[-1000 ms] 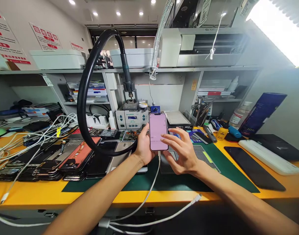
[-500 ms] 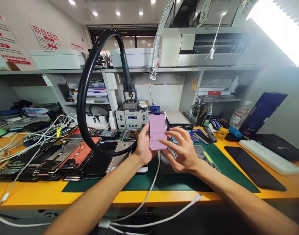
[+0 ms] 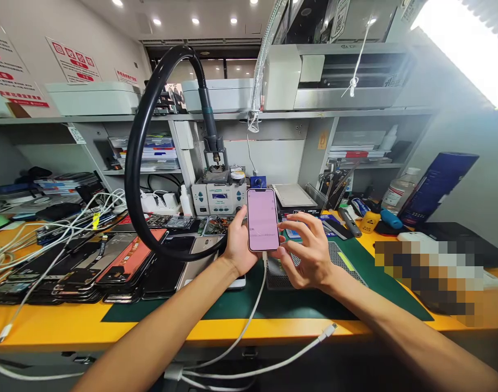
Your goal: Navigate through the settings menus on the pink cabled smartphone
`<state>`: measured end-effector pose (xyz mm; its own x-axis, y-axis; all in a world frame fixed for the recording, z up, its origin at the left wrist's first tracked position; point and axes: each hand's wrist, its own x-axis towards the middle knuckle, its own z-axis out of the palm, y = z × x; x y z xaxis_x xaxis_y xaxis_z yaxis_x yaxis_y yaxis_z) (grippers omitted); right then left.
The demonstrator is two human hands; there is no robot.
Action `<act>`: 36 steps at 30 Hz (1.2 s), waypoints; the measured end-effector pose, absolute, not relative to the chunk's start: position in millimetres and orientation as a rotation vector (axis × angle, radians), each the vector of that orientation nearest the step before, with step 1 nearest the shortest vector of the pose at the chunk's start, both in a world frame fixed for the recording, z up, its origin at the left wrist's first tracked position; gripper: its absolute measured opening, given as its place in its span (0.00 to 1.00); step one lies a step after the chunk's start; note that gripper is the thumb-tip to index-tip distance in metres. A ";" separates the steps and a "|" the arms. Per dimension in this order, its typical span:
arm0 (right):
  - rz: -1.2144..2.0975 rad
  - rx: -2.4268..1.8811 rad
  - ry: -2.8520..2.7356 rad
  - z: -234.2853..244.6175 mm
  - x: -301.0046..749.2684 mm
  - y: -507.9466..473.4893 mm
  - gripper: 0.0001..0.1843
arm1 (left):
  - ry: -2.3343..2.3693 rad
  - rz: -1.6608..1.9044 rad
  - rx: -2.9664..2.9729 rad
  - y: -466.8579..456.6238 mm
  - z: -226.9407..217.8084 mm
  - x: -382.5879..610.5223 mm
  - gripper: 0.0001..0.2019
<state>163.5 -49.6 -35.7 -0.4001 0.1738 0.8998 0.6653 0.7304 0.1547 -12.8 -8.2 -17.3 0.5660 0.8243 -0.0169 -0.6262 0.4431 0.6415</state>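
The smartphone (image 3: 263,220), its screen lit pink, is held up over the rear part of the green mat (image 3: 228,310). The left hand (image 3: 243,247) grips it from the left side, thumb along the edge; the right hand (image 3: 308,250) has its fingers bent and spread apart, tips at the right edge, though whether they touch cannot be told.

A white cable (image 3: 254,310) meets the phone's bottom edge and drops past the front edge of the tabletop (image 3: 61,326); a loose connector (image 3: 329,330) hangs before that edge. To the left, the stacked phone parts (image 3: 132,256) and the black hose (image 3: 133,163) stand close to the left hand. On the right, the mat shows between the perforated pad (image 3: 344,264) and its own right edge, leaving side room there.

Behind the hands, a shallow tray (image 3: 219,224) contains small mixed parts. Further right stand a yellow bottle (image 3: 371,222) and a clear plastic bottle (image 3: 398,193), contents unclear.
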 end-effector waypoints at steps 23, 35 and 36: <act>-0.594 -0.815 -1.991 -32.7 163.0 -44.9 0.21 | 0.429 0.986 0.667 -11.7 -15.7 -8.9 0.33; -0.574 -0.842 -1.944 -34.7 165.2 -42.1 0.23 | 0.370 0.965 0.652 -14.3 -13.1 -8.1 0.33; -0.573 -0.870 -1.941 -35.1 165.2 -41.4 0.24 | 0.372 0.969 0.653 -14.3 -13.4 -8.0 0.32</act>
<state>165.2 -41.4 -35.1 -0.3425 0.3437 0.8744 0.7633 0.6444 0.0457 -8.0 -14.3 -13.4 0.5251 0.8510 -0.0069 -0.6369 0.3983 0.6601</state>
